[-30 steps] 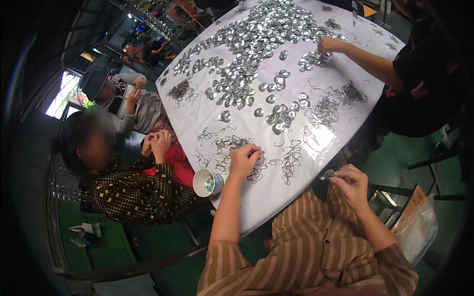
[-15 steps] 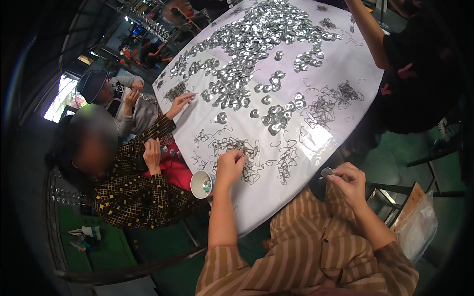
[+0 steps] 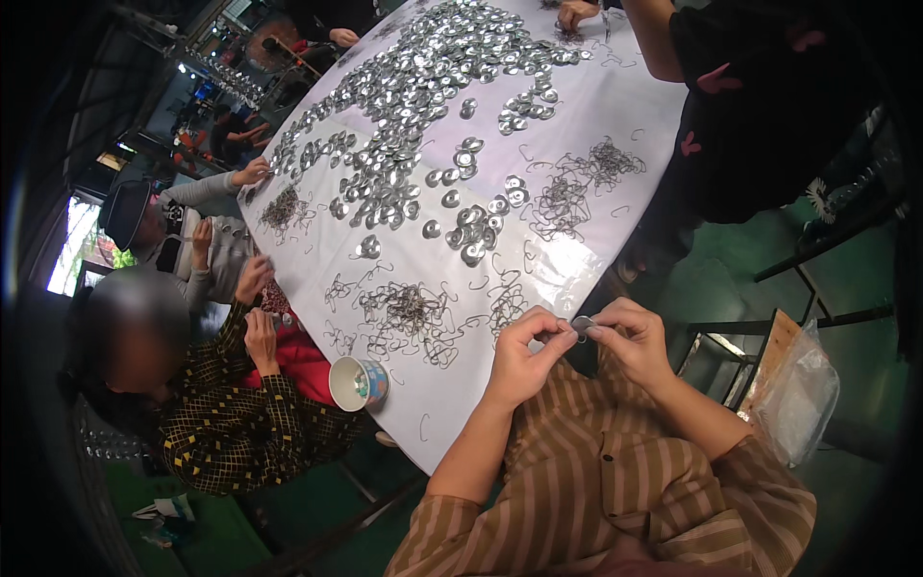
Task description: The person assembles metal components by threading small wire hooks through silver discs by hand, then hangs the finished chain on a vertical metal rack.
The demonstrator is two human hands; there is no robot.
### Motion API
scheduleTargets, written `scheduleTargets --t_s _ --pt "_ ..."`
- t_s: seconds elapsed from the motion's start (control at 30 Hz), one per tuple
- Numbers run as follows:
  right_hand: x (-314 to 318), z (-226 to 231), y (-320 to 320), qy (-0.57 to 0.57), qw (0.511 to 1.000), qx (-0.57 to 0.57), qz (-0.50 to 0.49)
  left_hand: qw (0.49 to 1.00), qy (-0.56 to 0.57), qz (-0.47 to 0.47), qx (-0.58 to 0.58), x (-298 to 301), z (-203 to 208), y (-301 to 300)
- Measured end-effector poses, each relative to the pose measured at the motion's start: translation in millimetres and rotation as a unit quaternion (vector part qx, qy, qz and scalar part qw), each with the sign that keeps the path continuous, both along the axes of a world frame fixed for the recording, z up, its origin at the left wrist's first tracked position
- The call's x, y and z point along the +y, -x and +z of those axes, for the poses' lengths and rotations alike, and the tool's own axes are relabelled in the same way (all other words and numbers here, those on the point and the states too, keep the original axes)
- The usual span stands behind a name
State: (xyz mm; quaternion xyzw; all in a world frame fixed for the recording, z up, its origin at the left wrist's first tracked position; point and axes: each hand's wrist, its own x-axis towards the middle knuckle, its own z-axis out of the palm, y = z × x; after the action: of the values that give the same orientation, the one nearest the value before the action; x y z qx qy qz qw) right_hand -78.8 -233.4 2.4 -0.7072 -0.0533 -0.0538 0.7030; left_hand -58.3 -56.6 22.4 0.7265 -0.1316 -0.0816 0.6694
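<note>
One silver disc [image 3: 583,325] at two hands

Your right hand [image 3: 633,341] grips the silver disc at right of centre in the frame, and your left hand [image 3: 524,356] pinches its left edge; whether it also holds a hook is too small to tell. Upper centre on the bench [image 3: 442,399], you have a heap of discs [image 3: 433,67], too many to count. Below it lies one tangle of wire hooks [image 3: 409,313], likewise uncountable, with one single hook [image 3: 424,427] apart at lower centre-left. One paper cup [image 3: 377,387] stands left of that tangle's lower end.
</note>
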Motion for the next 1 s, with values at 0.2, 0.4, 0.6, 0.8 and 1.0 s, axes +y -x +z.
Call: scheduleTargets --t_s 0.2,0.4,0.6,0.8,1.0 --pt "1.1 -2.5 1.5 0.021 0.999 -0.026 -0.018 0.997 -0.026 0.038 0.056 -7.1 -4.6 3.5" --pt "1.4 0.3 -3.8 0.088 0.993 -0.072 -0.037 0.988 0.102 0.083 0.079 -15.8 -23.8 5.7" --pt "1.9 -2.9 -0.7 0.066 0.997 -0.033 -0.015 0.990 0.123 0.066 0.024 -17.3 -23.8 7.8" --pt "-12.9 -27.0 -39.7 0.070 0.994 -0.076 0.040 0.992 -0.059 0.051 -0.102 -11.0 -11.3 19.8" --pt "24.9 -42.6 -146.8 0.396 0.898 -0.179 -0.063 0.984 -0.068 0.046 -0.157 -15.0 -8.8 24.4"
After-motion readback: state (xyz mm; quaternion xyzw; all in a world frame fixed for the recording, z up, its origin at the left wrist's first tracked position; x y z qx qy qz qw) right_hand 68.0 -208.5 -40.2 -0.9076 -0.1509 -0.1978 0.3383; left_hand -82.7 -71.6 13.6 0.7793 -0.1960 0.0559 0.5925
